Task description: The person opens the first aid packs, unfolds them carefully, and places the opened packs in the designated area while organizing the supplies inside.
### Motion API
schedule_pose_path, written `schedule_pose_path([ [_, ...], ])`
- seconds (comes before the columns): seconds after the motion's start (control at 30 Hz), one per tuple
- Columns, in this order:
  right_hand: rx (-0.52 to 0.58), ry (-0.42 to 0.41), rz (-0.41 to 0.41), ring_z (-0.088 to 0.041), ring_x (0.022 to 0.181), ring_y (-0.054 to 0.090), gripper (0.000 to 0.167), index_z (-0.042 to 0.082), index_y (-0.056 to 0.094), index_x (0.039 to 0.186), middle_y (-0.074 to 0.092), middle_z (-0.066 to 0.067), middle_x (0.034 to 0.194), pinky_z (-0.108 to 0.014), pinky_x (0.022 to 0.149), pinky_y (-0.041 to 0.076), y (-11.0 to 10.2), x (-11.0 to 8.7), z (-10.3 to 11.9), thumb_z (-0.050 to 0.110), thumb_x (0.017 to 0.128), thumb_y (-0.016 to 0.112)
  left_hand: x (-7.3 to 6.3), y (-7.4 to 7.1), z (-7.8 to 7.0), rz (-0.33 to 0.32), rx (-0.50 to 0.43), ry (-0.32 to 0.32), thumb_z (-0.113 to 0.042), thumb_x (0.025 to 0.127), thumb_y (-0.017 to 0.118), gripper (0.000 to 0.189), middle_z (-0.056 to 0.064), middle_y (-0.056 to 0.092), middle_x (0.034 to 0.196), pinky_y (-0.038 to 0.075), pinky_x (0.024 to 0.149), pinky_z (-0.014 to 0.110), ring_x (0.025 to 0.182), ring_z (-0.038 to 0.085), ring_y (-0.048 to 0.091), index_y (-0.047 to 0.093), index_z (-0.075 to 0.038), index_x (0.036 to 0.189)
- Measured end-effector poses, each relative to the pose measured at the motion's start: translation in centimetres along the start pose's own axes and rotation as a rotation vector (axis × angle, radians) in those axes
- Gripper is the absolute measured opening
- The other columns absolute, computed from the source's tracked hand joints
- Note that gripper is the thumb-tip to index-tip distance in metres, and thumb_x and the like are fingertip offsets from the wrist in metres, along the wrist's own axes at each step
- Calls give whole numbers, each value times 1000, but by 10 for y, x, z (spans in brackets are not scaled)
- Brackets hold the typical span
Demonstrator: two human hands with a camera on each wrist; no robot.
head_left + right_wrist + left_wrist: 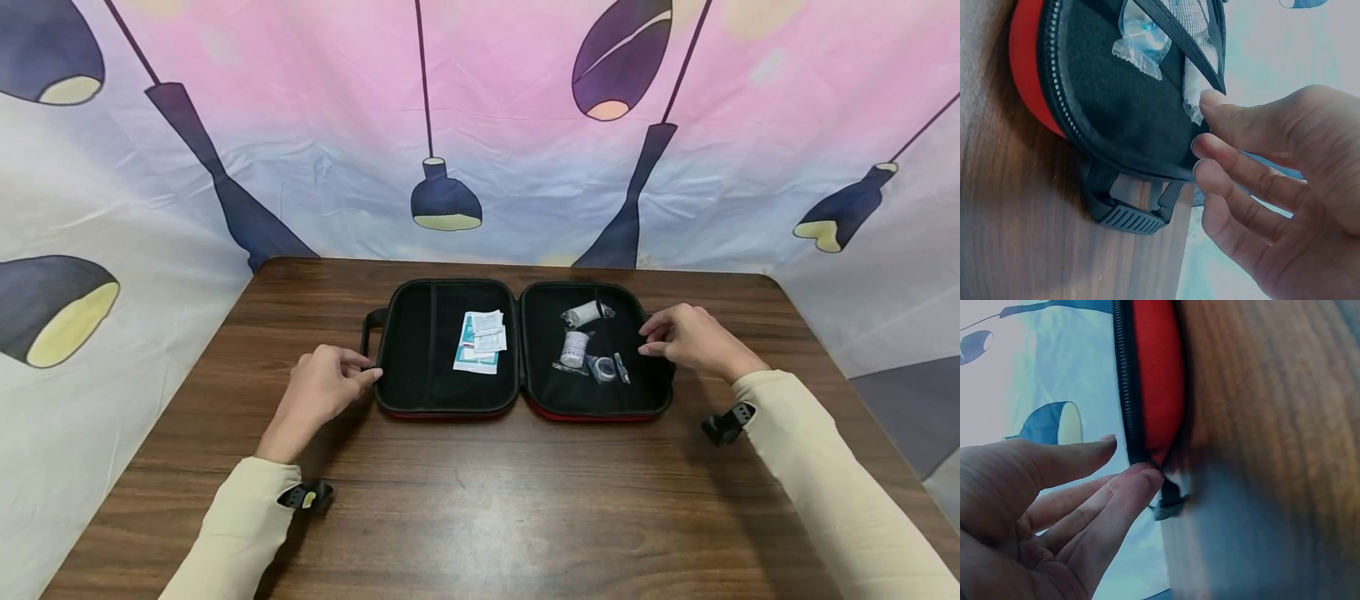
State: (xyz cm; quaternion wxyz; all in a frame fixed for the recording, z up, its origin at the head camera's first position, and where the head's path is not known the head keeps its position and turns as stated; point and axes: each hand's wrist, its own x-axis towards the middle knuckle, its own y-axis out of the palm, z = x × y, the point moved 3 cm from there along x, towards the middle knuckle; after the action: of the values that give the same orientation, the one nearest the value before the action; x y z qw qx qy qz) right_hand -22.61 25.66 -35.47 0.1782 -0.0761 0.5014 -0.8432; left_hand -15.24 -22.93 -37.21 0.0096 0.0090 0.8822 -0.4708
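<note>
a red case (521, 350) with a black lining is laid open flat at the middle of a wooden table (480, 500), its two halves joined by a hinge running from 12 to 6 o'clock. the left hand (318, 392) is seen at the 9 o'clock edge, fingers loosely extended, with the fingertips (1144, 478) touching the zip rim beside the handle (371, 333); nothing is gripped. the right hand (690, 337) is held at the 3 o'clock edge, fingers gently bent and relaxed, just beside the rim and the second handle (1125, 209), apart from it as far as can be told. paper packets (482, 342) are lodged in the left half; wrapped rolls (579, 329) and small sachets (611, 367) are tucked under elastic straps in the right half. the case is judged to be light and semi-rigid: a moulded shell with a fabric skin, stiff enough to keep its form, hardly slippery, not fragile. the outer rims at 9 and 3 o'clock, or the moulded handles there, are judged the best places to be taken hold of, since the halves pivot freely about the hinge; the loose packets could be shifted if a half were tipped sharply
</note>
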Motion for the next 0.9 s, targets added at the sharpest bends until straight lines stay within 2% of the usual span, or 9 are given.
schedule_pose_path([
  [0.1, 5, 23, 0, -20, 78, 68, 26, -6, 73, 111, 74, -7, 91, -37, 66, 54, -1, 0, -5, 12, 92, 76, 0, -4, -4, -43, 15, 33, -23, 95, 73, 26, 9, 76, 85, 48, 55, 33, 66, 17, 65, 78, 0, 107],
  [0.2, 15, 46, -1, -22, 80, 69, 27, -6, 72, 111, 74, -9, 92, -38, 66, 55, -1, 1, -10, 13, 92, 76, 2, -6, -8, -62, 14, 48, -23, 95, 73, 26, 9, 76, 86, 47, 55, 32, 68, 17, 68, 77, 0, 108],
  [0.33, 27, 75, -18, -25, 82, 70, 26, -7, 72, 110, 74, -12, 94, -41, 69, 57, 0, 0, -17, 12, 94, 74, 6, -7, -16, -44, -49, 39, -21, 97, 71, 26, 9, 77, 87, 50, 56, 32, 69, 16, 71, 73, 1, 111],
  [0.43, 31, 87, -42, -25, 82, 70, 25, -7, 72, 109, 74, -14, 95, -44, 71, 57, 1, -1, -22, 13, 94, 74, 11, -7, -23, -4, -135, 26, -19, 98, 69, 25, 12, 76, 89, 55, 59, 32, 71, 17, 73, 70, 1, 112],
  [0.6, 38, 110, -61, -26, 82, 71, 29, -8, 71, 109, 74, -14, 93, -48, 74, 57, 5, -3, -29, 16, 93, 75, 25, -2, -34, 97, -327, 5, -14, 99, 68, 27, 21, 75, 96, 63, 71, 35, 79, 27, 75, 66, 5, 117],
  [0.77, 68, 133, -62, -22, 77, 68, 34, -11, 69, 111, 72, -14, 90, -39, 67, 57, 11, -2, -33, 17, 93, 75, 44, 9, -40, 171, -490, -56, -11, 99, 68, 26, 26, 73, 101, 62, 75, 38, 84, 34, 75, 66, 9, 116],
  [0.9, 114, 155, -61, -19, 71, 68, 36, -14, 67, 113, 71, -16, 88, -33, 61, 57, 15, -3, -34, 15, 92, 75, 56, 20, -46, 211, -556, -99, -10, 98, 69, 28, 26, 73, 104, 62, 76, 35, 87, 33, 75, 65, 9, 117],
])
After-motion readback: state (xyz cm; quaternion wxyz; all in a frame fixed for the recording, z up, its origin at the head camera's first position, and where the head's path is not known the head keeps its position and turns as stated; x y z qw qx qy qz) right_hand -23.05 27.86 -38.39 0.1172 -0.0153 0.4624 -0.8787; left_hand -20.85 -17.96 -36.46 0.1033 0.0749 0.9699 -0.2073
